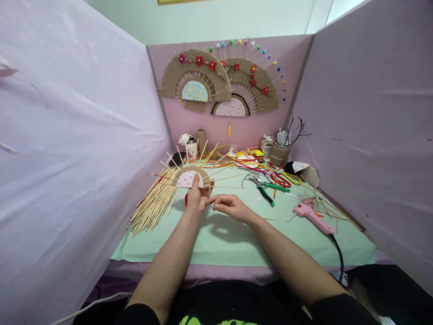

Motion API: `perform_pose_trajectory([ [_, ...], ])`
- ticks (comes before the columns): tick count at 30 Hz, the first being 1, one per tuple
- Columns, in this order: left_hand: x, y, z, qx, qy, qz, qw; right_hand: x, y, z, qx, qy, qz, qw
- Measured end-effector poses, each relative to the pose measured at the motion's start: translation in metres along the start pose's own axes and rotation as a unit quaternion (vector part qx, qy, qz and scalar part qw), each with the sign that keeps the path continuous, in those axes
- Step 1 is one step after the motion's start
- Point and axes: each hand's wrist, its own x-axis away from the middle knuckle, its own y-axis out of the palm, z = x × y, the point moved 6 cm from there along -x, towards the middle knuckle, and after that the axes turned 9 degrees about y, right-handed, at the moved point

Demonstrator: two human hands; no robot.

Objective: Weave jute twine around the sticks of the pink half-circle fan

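left hand (195,196) clamps half-woven fan (189,178) by base, thumb on paper face, holding it upright over mat (237,243). right hand (230,205) fingertips pinched beside fan edge, content too thin to tell. skewer pile (154,203) just left, within reach.

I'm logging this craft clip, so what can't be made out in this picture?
Head view only.
- What the right hand pinches: too thin to tell.
- Red thing by the left hand, which holds the small fan: mostly hidden by that hand.
- Cord of the glue gun: its end drops past the table edge.
- Jars at the back: too small to read.
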Motion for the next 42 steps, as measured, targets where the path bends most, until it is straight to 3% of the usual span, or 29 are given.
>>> perform_pose_trajectory([
  [4,0.002,0.000,-0.007,-0.041,-0.032,-0.020,0.998,-0.004,-0.013,0.010,0.065,0.033,0.048,0.996],
  [9,0.003,0.002,-0.014,-0.065,-0.075,-0.056,0.994,-0.002,-0.034,0.004,0.185,-0.058,0.191,0.962],
  [20,0.013,0.004,-0.016,-0.079,-0.246,-0.110,0.960,0.005,-0.047,-0.010,0.188,-0.114,0.223,0.950],
  [30,0.011,0.003,-0.018,-0.089,-0.232,-0.094,0.964,0.004,-0.058,-0.005,0.156,-0.077,0.223,0.959],
  [36,-0.001,-0.003,-0.014,-0.091,-0.169,-0.052,0.980,0.001,-0.069,0.007,0.046,0.014,0.234,0.971],
  [42,-0.005,-0.005,-0.010,-0.084,-0.141,-0.033,0.986,0.007,-0.093,0.014,-0.015,0.073,0.289,0.954],
])
